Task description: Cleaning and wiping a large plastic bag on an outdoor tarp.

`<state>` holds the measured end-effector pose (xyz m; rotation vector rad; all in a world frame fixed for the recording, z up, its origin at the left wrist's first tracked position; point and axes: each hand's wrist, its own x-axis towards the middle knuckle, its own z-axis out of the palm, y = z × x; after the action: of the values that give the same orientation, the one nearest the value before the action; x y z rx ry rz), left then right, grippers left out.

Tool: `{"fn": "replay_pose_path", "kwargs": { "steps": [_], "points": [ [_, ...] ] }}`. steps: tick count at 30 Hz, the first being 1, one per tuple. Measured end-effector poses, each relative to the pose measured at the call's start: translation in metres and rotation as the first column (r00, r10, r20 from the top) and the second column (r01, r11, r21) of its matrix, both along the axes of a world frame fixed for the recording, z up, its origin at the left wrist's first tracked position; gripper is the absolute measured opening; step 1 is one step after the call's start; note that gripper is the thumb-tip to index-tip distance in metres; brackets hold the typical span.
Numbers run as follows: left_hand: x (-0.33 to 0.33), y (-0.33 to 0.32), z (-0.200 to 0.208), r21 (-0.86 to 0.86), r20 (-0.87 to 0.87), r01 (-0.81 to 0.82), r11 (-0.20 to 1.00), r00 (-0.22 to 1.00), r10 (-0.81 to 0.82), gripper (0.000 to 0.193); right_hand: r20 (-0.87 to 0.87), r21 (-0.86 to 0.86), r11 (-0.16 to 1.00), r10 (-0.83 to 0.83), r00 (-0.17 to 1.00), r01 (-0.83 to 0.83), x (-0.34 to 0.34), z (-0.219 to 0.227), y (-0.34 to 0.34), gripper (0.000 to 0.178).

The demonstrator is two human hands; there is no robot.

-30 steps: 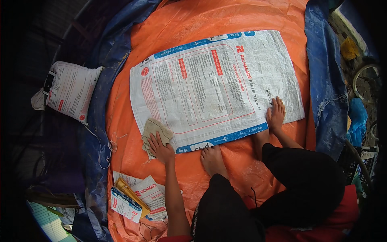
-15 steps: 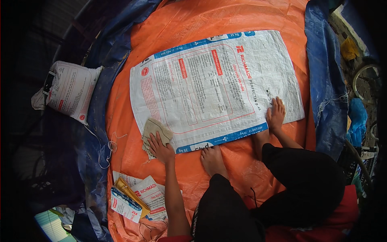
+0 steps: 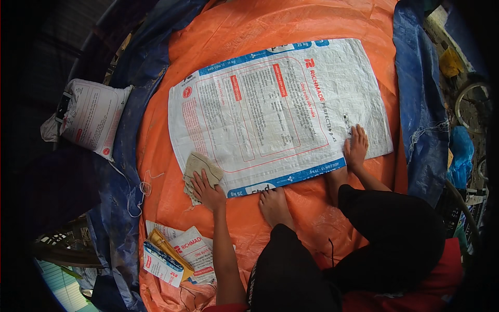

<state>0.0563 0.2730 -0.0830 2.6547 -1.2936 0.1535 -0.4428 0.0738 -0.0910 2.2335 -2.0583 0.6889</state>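
A large white woven feed sack (image 3: 249,114) with blue bands and red print lies flat on the orange tarp (image 3: 280,21). On its near left corner rests a folded beige cloth (image 3: 204,165). My left hand (image 3: 208,191) presses down on that cloth, fingers stretched out. Toward the sack's near right part, my right hand (image 3: 356,148) lies flat on the surface with its fingers extended and nothing in it. My bare feet (image 3: 276,207) are at the sack's near edge.
Cut pieces of printed sack (image 3: 192,252) lie at the lower left beside my left forearm. A filled white sack (image 3: 96,117) stands on the left, a loose white string (image 3: 144,188) near it. Blue tarp (image 3: 423,104) borders the orange one. Beyond it at right are a wheel (image 3: 460,106) and a blue bag (image 3: 460,156).
Both hands, the cloth and the sack stay in practically the same place. At the far lower left, the dark area has shifted, showing more of the things behind it.
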Motion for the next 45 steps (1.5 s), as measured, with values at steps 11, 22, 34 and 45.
{"fn": "replay_pose_path", "kwargs": {
  "steps": [11, 22, 34, 45],
  "points": [
    [-0.002, -0.001, 0.004, -0.01, -0.068, 0.005, 1.0, 0.998, -0.005, 0.078, 0.013, -0.012, 1.0, 0.016, 1.0, -0.016, 0.0, 0.001, 0.0, 0.056],
    [-0.204, -0.102, 0.043, 0.022, -0.417, 0.881, 0.472, 0.437, -0.797, 0.087, 0.004, 0.0, 1.0, 0.005, 1.0, -0.005, -0.002, 0.003, -0.001, 0.057],
    [-0.154, -0.099, 0.029, 0.058, -0.367, 0.629, 0.775, 0.736, -0.569, 0.091, 0.028, -0.013, 1.0, 0.007, 1.0, -0.007, -0.001, 0.0, 0.0, 0.058],
    [0.0, 0.004, 0.021, 0.169, -0.151, 0.041, 0.985, 0.988, -0.015, 0.085, 0.034, -0.005, 1.0, 0.009, 0.999, -0.009, 0.0, 0.004, -0.001, 0.059]
  ]
}}
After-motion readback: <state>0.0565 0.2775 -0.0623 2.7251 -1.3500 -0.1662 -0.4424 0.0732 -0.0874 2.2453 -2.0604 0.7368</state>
